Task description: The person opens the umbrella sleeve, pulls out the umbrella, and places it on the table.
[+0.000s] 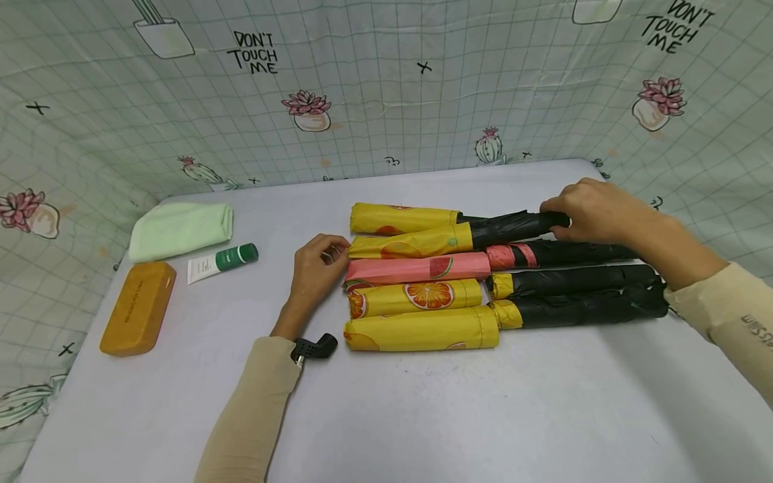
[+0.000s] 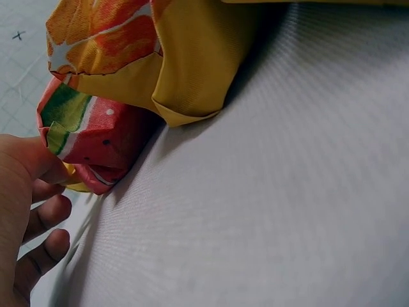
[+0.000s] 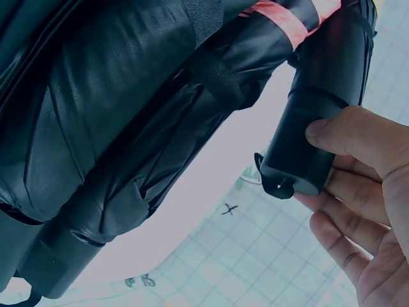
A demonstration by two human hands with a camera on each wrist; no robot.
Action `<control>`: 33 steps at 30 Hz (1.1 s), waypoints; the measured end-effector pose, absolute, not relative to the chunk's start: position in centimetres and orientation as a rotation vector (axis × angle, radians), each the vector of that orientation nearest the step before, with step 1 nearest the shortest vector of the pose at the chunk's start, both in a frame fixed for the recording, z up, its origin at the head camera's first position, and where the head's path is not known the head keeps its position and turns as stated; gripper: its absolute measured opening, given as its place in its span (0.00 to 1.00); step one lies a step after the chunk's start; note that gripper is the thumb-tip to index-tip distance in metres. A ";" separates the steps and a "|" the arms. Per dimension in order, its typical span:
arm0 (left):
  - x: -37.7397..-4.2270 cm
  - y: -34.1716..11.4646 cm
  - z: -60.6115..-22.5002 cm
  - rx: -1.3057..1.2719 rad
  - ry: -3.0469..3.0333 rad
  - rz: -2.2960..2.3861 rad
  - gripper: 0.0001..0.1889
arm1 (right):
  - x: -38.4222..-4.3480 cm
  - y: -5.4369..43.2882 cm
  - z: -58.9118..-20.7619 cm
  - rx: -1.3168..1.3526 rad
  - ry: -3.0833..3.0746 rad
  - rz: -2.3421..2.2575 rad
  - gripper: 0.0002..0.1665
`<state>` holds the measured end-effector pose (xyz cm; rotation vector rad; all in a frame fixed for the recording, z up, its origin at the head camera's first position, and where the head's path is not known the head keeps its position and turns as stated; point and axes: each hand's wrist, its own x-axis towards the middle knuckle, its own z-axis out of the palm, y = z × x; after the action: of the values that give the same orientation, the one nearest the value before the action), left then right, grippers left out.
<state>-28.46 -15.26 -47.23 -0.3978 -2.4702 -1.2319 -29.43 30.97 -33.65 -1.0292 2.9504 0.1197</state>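
Observation:
Several folded umbrellas lie side by side, their black halves to the right and fruit-print fabric sleeves to the left. My right hand point(image 1: 588, 211) grips the black handle point(image 3: 300, 147) of the second umbrella from the back, thumb on its side. That umbrella's yellow sleeve point(image 1: 410, 243) has its left end pinched at the fingertips of my left hand point(image 1: 317, 265). In the left wrist view, the pink watermelon sleeve point(image 2: 96, 128) hides those fingertips. In front lie the pink umbrella point(image 1: 417, 268) and yellow orange-print ones point(image 1: 423, 330). Another yellow sleeve point(image 1: 401, 219) lies behind.
On the left of the white table point(image 1: 386, 416) are a folded pale green cloth point(image 1: 181, 231), a white tube with a green cap point(image 1: 220, 262) and a mustard-coloured case point(image 1: 137, 308). A grid-patterned curtain point(image 1: 374, 87) hangs behind the table.

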 end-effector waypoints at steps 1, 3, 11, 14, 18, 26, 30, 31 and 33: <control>-28.5 -15.3 -47.2 -0.398 -2.471 -1.235 0.06 | -29.4 30.9 -33.6 -1.029 2.953 0.121 0.22; -28.4 -15.3 -47.2 -0.395 -2.474 -1.241 0.06 | -29.4 30.8 -33.6 -1.029 2.957 0.122 0.22; -28.4 -15.3 -47.0 -0.395 -2.473 -1.247 0.06 | -29.3 31.0 -33.6 -1.055 2.968 0.107 0.20; -28.4 -15.3 -47.0 -0.396 -2.474 -1.243 0.06 | -29.3 31.1 -33.5 -1.052 2.965 0.106 0.20; -28.4 -15.3 -47.0 -0.399 -2.474 -1.238 0.06 | -29.3 31.1 -33.4 -1.025 2.963 0.119 0.20; -28.4 -15.3 -47.1 -0.411 -2.466 -1.229 0.06 | -29.3 31.1 -33.3 -0.991 2.964 0.155 0.21; -28.4 -15.3 -47.1 -0.414 -2.465 -1.232 0.06 | -29.3 31.3 -33.2 -0.986 2.961 0.172 0.22; -28.4 -15.3 -47.1 -0.414 -2.465 -1.233 0.06 | -29.3 31.4 -33.2 -0.987 2.963 0.172 0.22; -28.4 -15.3 -47.0 -0.415 -2.464 -1.235 0.06 | -29.3 31.6 -33.2 -0.982 2.963 0.169 0.22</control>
<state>-28.37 -15.31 -47.05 -0.4151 -2.4635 -1.2351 -29.31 31.60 -33.17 -0.9820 2.9627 0.1688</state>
